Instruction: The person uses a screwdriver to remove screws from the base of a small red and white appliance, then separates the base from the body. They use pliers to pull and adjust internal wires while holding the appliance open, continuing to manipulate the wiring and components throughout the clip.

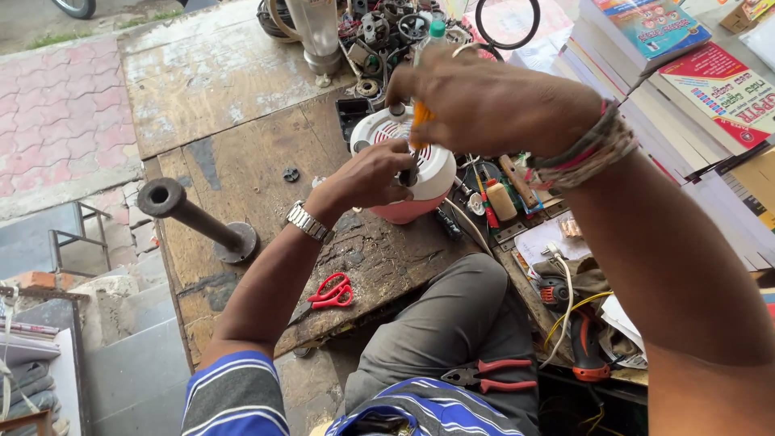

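A worn, scratched wooden workbench [242, 169] stands beside a pavement of pink paving blocks, its far end crowded with small metal machine parts, and stacks of books [702, 89] rise along its right side. Near the middle of the bench sits a round white and pink plastic appliance housing [420, 182], its white slotted top facing up. The right hand [492, 105] is closed around the orange handle of a screwdriver [418, 133], which stands nearly upright with its long axis running from the fist down to the housing's top, tip pointing down into it. The left hand [367, 173], with a metal wristwatch [309, 222] on its wrist, curls its fingers against the housing's near left side and pinches at the dark lower shaft of the screwdriver. To the left on the bench lies a dark metal pipe on a round flange [198, 218], tilted on its side, its open end pointing left. Red-handled scissors [329, 292] lie near the bench's front edge, and red-handled pliers [484, 375] rest on the person's lap, against the grey trousers
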{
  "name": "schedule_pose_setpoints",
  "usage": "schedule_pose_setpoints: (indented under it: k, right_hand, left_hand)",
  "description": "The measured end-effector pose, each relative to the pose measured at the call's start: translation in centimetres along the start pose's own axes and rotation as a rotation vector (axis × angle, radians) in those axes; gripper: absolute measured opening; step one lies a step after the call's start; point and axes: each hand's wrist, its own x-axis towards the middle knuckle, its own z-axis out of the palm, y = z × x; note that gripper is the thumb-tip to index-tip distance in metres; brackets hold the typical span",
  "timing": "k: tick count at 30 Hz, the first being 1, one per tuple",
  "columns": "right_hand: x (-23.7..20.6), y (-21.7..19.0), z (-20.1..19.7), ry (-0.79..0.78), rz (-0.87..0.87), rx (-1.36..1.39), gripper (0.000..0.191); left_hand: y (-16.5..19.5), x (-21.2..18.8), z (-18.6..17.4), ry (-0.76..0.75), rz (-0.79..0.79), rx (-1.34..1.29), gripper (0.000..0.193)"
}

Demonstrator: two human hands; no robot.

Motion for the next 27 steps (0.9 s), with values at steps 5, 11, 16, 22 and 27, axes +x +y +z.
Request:
schedule_pose_setpoints:
  k: [5,11,16,22,27]
  right_hand:
    - [0.7,-1.0,0.4,-0.336,0.429,-0.182,0.045]
    - [0.4,-0.4,-1.2,-0.125,0.000,0.057,0.040]
    - [0.5,-0.5,1.6,-0.225,0.353,-0.206,0.040]
    - [-0.1,1.6,0.3,-0.073,-0.045,0.107,0.050]
    - [0.1,-0.7,0.6,-0.148,0.268,-0.191,0.042]
  left_hand:
    - [0.1,0.1,0.0,-0.039,-0.056,0.032,0.032]
    - [0.2,0.0,-0.1,0.036,0.047,0.026,0.035]
    - [0.3,0.0,-0.1,-0.017,-0.024,0.022,0.032]
    - [0.4,-0.3,-0.3,0.027,0.013,0.026,0.033]
    - [0.3,0.1,-0.2,-0.001,-0.021,0.026,0.033]
